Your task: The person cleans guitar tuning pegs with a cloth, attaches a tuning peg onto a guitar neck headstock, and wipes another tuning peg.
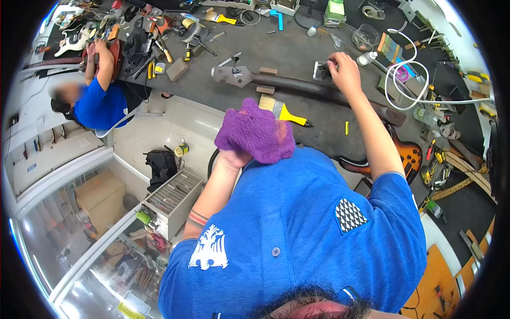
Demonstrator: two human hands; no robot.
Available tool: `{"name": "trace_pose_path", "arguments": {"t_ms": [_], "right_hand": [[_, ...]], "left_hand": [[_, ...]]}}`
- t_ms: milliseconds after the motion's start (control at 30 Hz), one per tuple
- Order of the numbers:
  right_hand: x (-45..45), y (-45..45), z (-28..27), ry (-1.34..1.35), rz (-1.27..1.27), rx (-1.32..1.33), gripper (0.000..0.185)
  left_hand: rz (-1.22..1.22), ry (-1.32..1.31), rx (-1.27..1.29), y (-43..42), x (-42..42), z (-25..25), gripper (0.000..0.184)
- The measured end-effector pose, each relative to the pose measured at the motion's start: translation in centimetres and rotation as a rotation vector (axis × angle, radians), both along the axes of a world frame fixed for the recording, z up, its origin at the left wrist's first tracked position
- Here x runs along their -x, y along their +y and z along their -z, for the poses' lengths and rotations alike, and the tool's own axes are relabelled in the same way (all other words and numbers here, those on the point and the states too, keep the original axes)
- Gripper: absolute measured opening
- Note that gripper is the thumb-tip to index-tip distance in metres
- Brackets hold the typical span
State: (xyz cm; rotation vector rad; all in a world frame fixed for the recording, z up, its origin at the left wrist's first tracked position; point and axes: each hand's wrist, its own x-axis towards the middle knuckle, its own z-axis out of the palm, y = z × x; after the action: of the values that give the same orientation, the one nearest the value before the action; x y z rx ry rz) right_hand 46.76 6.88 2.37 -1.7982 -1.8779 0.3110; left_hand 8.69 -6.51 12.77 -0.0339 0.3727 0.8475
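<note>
A bunched purple cloth [255, 130] is in my left hand [235, 158], which is closed round its underside in front of my chest. Over the bench, my right hand [342, 69] has its fingers bent down at a small dark and silver item [321, 70]; its fingertips are partly hidden. A dark guitar neck [313, 89] with a grey headstock [231, 76] lies across the bench on small wooden blocks. Between the cloth and the neck rests a wide brush [285, 110] with a yellow handle.
A co-worker [101, 95] in blue works at the left. A sunburst guitar body [408, 154] lies at the right. White tubing [422, 101], a small white bottle [366, 58] and a glass jar [365, 38] stand beyond my right hand. Tools cover the bench's left part.
</note>
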Motion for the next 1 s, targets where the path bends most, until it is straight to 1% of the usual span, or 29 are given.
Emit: {"name": "trace_pose_path", "arguments": {"t_ms": [33,67,167,200,233,300,333,367,433,467,567,600,700,800,833,867,900,933,1000], "right_hand": [[0.0,-0.6,-1.2,0.086,0.022,-0.007,0.016],[0.3,-1.4,-2.2,0.227,0.029,-0.049,0.016],[3.6,-4.8,-8.6,0.556,0.041,-0.018,0.015],[4.5,-5.9,-10.1,0.534,-0.025,-0.051,0.015],[5.3,-7.0,-11.6,0.510,-0.087,-0.086,0.016],[7.2,-9.1,-14.5,0.508,-0.143,-0.024,0.015],[7.9,-10.0,-15.4,0.504,-0.181,-0.027,0.015],[8.5,-10.8,-16.1,0.499,-0.217,-0.030,0.015],[9.1,-12.2,-16.8,0.613,-0.120,0.063,0.014],[8.8,-12.6,-17.1,0.618,-0.114,0.042,0.015],[7.7,-13.1,-17.5,0.386,-0.288,-0.227,0.017],[7.9,-13.5,-18.1,0.362,-0.343,-0.256,0.019],[7.3,-13.7,-18.3,0.379,-0.283,-0.259,0.018],[6.9,-13.8,-19.3,0.511,-0.255,-0.138,0.016],[6.9,-13.8,-19.6,0.542,-0.256,-0.108,0.016],[6.9,-13.7,-19.8,0.513,-0.300,-0.158,0.015],[6.8,-13.8,-20.0,0.532,-0.287,-0.140,0.015],[6.8,-13.9,-20.4,0.550,-0.273,-0.122,0.015],[6.1,-14.0,-21.4,0.567,-0.213,-0.034,0.013]], "left_hand": [[0.012,0.038,-0.032,0.5,-0.7,-0.9,0.061],[0.026,0.077,-0.064,0.9,-1.2,-1.3,0.063],[0.044,0.303,-0.090,1.6,-2.0,0.4,0.065],[0.042,0.371,-0.078,1.8,-2.5,0.9,0.064],[0.049,0.422,-0.187,2.2,-3.3,1.0,0.061],[0.067,0.518,-0.401,3.1,-5.1,0.8,0.056],[0.091,0.836,-0.627,3.9,-6.5,-0.2,0.041],[0.102,1.027,-0.826,4.0,-7.1,-1.6,0.039],[0.116,1.392,-1.237,4.0,-8.3,-4.3,0.033],[0.095,1.283,-1.184,4.7,-8.5,-3.8,0.029],[0.025,1.177,-1.037,4.4,-9.9,-4.4,0.025],[-0.020,1.184,-1.008,4.5,-10.3,-4.1,0.024],[0.073,0.895,-0.795,4.2,-10.4,-4.4,0.026],[0.041,0.935,-0.873,2.9,-9.7,-6.0,0.030],[0.010,0.967,-0.943,2.8,-9.3,-6.1,0.032],[-0.021,0.998,-1.014,2.6,-8.9,-6.1,0.035],[-0.052,1.028,-1.083,2.4,-8.5,-6.0,0.037],[-0.135,0.967,-1.018,2.0,-8.0,-6.0,0.037],[-0.190,0.968,-0.972,2.7,-6.1,-6.2,0.040]]}}
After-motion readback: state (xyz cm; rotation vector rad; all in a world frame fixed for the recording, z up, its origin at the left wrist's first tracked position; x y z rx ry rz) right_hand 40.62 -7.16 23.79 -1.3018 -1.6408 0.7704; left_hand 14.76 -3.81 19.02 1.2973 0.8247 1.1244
